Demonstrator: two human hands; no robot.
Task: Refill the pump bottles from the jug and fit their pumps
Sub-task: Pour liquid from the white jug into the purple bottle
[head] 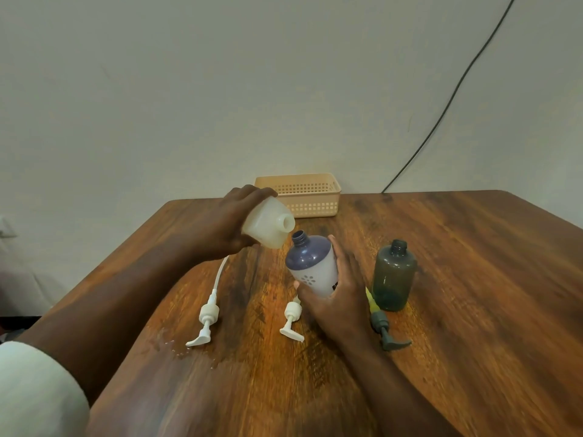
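My left hand (225,223) grips a translucent white jug (268,223), tipped with its open spout pointing right and down, just above the neck of a purple-and-white bottle (310,264). My right hand (339,294) holds that bottle, leaning it left toward the jug; its neck is uncapped. A grey-green bottle (393,275) stands upright and open at the right. Two white pumps lie on the table: one with a long tube (206,316) at the left, another (291,320) by my right wrist. A grey pump (386,332) with a yellowish tube lies in front of the grey-green bottle.
A peach plastic basket (303,197) stands at the table's far edge against the wall. Small drops of liquid (170,345) wet the wooden table (473,279) near the left pump. A black cable (448,102) runs down the wall at the right.
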